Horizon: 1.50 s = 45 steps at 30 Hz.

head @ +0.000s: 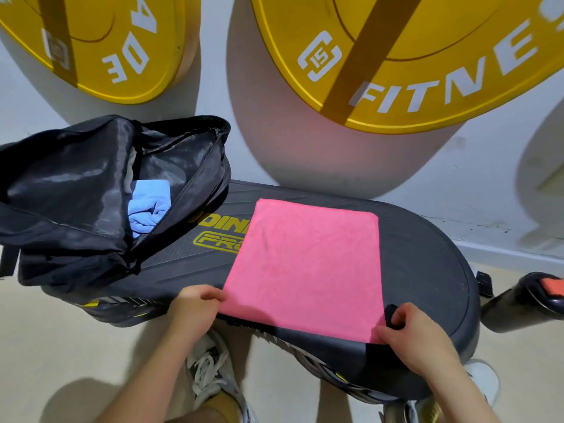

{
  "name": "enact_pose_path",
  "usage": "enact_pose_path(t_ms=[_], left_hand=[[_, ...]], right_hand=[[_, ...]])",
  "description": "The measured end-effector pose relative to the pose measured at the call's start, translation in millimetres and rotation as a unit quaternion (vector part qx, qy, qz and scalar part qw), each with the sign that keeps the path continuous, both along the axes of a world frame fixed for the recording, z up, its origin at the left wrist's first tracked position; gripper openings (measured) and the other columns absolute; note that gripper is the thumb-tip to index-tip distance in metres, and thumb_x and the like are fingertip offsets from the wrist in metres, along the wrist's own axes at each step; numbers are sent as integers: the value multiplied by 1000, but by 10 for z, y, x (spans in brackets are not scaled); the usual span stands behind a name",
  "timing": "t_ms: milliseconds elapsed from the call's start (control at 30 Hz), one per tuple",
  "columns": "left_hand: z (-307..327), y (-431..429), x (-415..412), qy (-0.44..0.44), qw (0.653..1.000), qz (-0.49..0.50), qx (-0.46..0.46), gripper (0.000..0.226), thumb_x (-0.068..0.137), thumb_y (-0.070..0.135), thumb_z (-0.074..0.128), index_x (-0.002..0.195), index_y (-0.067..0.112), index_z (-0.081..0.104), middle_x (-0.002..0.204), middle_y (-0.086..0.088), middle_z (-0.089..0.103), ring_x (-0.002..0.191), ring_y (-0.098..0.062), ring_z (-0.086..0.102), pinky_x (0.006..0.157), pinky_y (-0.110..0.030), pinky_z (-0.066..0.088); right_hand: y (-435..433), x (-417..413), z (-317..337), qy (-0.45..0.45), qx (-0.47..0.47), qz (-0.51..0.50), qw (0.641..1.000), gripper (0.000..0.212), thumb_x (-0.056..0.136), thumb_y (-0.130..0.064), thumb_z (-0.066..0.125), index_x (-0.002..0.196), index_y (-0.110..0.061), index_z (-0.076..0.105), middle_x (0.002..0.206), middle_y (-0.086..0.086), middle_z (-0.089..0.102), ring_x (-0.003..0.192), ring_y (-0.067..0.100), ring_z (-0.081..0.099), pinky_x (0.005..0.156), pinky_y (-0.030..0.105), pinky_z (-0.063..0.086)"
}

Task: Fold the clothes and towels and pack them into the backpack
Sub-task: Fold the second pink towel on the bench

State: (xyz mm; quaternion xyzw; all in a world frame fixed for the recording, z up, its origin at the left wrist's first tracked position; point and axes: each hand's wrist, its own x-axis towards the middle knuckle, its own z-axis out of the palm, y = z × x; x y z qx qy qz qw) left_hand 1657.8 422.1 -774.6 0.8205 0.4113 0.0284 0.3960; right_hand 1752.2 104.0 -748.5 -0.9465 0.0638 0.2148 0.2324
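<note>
Left hand (195,305) is being used to pinch the near left corner of the pink towel (308,264), fingers curled on the hem. Right hand (418,334) is being used to pinch the near right corner, thumb and fingers closed on the cloth edge. Towel is being held flat, in a single unfolded-looking layer, on the black step platform (427,257), right of centre, near edge at the front lip.

Progress: backpack (61,190) is lying on the left end of the platform, main compartment unzipped and gaping. Blue towel (149,206) is sitting inside it, bunched more than flat. A grey strip of cloth is showing beside it; what it is cannot be told. Judged partly done: at least one item is packed, the pink towel's fold is not yet begun, and its folding and packing are being left to do. No other loose clothes are being seen.

Writing: yellow "DIN" and boxed "PRO" are being read on the platform, both cut off by the towel. Right yellow weight plate (427,56) is showing white "FITNES", running out of frame, plus a logo with "15". Left weight plate (100,41) is showing "DE" and "A" upside down; its small label is unreadable.
</note>
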Motion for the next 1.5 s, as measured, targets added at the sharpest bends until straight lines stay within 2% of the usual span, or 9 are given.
enact_pose_path(t_ms=[67, 133, 267, 433, 633, 800, 1000, 1333, 1500], left_hand=[[20, -112, 16, -22, 969, -98, 226, 25, 77, 3, 56, 82, 18, 75, 90, -4, 66, 87, -28, 60, 80, -32, 44], [-28, -366, 148, -70, 921, -217, 316, 27, 77, 15, 48, 86, 17, 74, 99, -8, 67, 90, -30, 63, 79, -31, 48], [-265, -873, 484, 36, 910, -306, 276, 52, 82, 50, 39, 125, 32, 62, 138, -7, 54, 123, -26, 54, 96, -45, 46], [-367, -922, 467, 84, 898, -316, 295, 55, 87, 57, 34, 139, 42, 42, 149, -2, 40, 135, -25, 41, 104, -51, 31], [-248, -549, 277, 117, 870, -402, 260, 74, 79, 67, 15, 148, 45, -2, 156, 10, -19, 145, -15, -17, 119, -42, -2], [-252, -98, -44, 79, 810, -496, 303, 85, 69, 59, 61, 144, 39, 26, 158, 5, 16, 145, -15, 18, 115, -36, 24], [-314, -47, -50, 50, 794, -500, 342, 72, 81, 60, 37, 148, 36, 24, 154, 0, 32, 137, -22, 37, 101, -42, 45], [-268, 24, -78, -20, 790, -514, 333, 50, 92, 37, 42, 142, 31, 36, 147, -9, 42, 132, -29, 45, 97, -44, 48], [-113, 65, -31, 27, 738, -546, 394, 106, 35, -1, 77, 134, 23, 47, 136, -12, 54, 119, -25, 58, 84, -32, 54]], right_hand=[[94, -9, -3, -144, -72, 69, 985, 30, 86, -42, 61, 103, -17, 55, 101, 10, 58, 97, 32, 54, 80, 41, 48], [326, -5, -76, -260, -42, 146, 954, 44, 84, -37, 65, 121, -15, 57, 120, 15, 56, 114, 38, 50, 89, 45, 49], [779, -15, -489, -273, -51, 277, 920, 52, 91, -44, 41, 138, -23, 46, 147, 8, 45, 136, 32, 41, 101, 50, 42], [771, -71, -775, -268, -102, 285, 915, 52, 96, -48, 31, 144, -31, 40, 153, 1, 36, 141, 20, 24, 109, 46, 17], [776, -40, -775, -239, -109, 294, 919, 54, 96, -51, 27, 144, -31, 39, 153, 2, 35, 141, 21, 27, 107, 47, 18], [729, -11, -655, -209, -68, 344, 913, 60, 95, -62, 13, 150, -41, 4, 159, -3, -10, 148, 19, -8, 112, 49, 0], [558, -180, -618, -280, -119, 533, 789, 60, 86, -53, 41, 134, -20, 55, 143, 9, 49, 128, 27, 51, 94, 54, 35], [101, -68, -522, -342, -62, 556, 755, 40, 83, -24, 49, 120, -14, 63, 129, 8, 59, 114, 26, 59, 91, 37, 51], [-111, -8, -336, -351, -89, 544, 757, 38, 83, -22, 42, 112, -18, 66, 118, 2, 64, 102, 21, 63, 71, 31, 51]])
